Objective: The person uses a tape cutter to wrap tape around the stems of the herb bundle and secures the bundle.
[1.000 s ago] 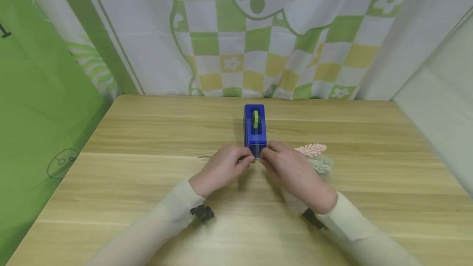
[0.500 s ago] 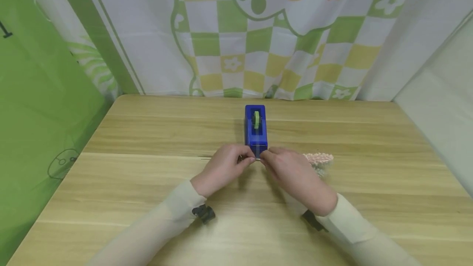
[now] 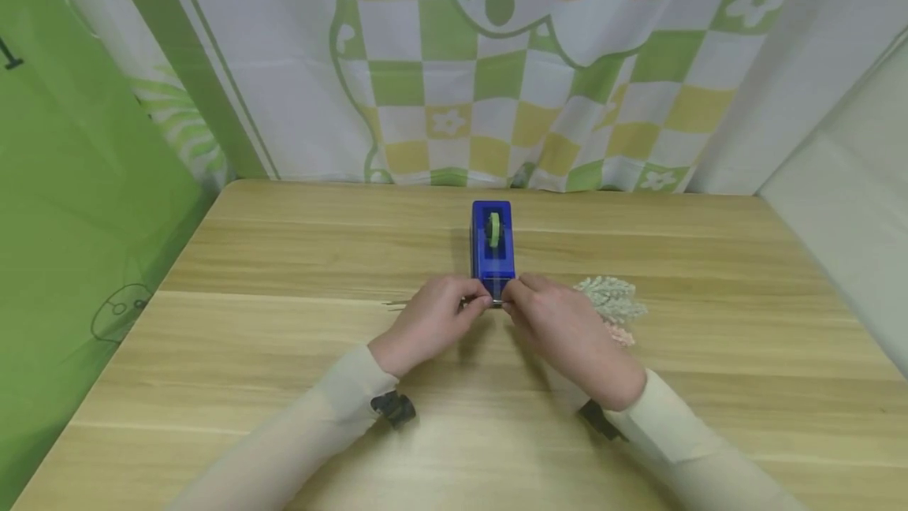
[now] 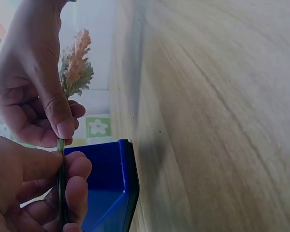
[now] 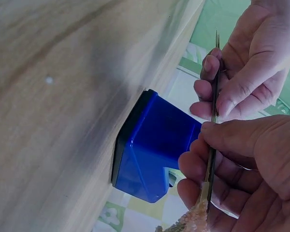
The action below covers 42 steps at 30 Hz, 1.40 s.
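Observation:
My left hand (image 3: 434, 312) pinches a thin bundle of artificial flower stems (image 4: 62, 193) between thumb and fingers. Beside it, my right hand (image 3: 563, 331) pinches the same stems close to their flower heads, its fingertips almost meeting the left ones. Past the right hand stick out a pale green flower head (image 3: 612, 298) and a pink one (image 3: 619, 333). The bare stem ends (image 5: 217, 38) poke out beyond the left hand. Right behind the fingertips stands a blue tape dispenser (image 3: 493, 259) with a light green core (image 3: 494, 229); a clear strip runs down its front toward the stems.
The dispenser stands on a wood-grain table (image 3: 284, 259). A patterned curtain (image 3: 447, 85) hangs along the far edge, with green cloth (image 3: 85, 180) at the left. A thin black wire (image 3: 117, 310) shows beyond the left edge.
The flower stems have turned in the fingers: the pink head, on the far side before, now shows on the near side, with the green one beyond it. Both hands stay nearly in place.

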### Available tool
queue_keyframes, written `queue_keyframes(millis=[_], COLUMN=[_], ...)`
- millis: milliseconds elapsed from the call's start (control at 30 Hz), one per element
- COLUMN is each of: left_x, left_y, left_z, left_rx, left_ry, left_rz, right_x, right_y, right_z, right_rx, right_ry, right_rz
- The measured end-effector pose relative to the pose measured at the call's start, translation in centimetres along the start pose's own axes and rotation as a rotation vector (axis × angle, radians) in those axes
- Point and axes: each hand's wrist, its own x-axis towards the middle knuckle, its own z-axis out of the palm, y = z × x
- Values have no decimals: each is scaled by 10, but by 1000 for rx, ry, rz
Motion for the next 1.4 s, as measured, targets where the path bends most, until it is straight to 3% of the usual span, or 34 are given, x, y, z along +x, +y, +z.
queue_keyframes(millis=[233,467,867,1133,1400], left_x=[0,1,3,4,3], left_y=[2,3,0,1,-1], left_z=[-2,-2,-2,-1,2], left_rx=[-22,-32,-32,-40,-48], left_ry=[-5,8,-16,25,75], left_rz=[-25,-30,12,-12,25], right_x=[1,1,2,3,4], right_y=[0,-1,1,2,3], right_z=[0,-1,0,1,-1], right_rx=[46,18,34,35,119], right_ry=[-7,10,35,49,-22], right_rz=[21,4,13,17,81])
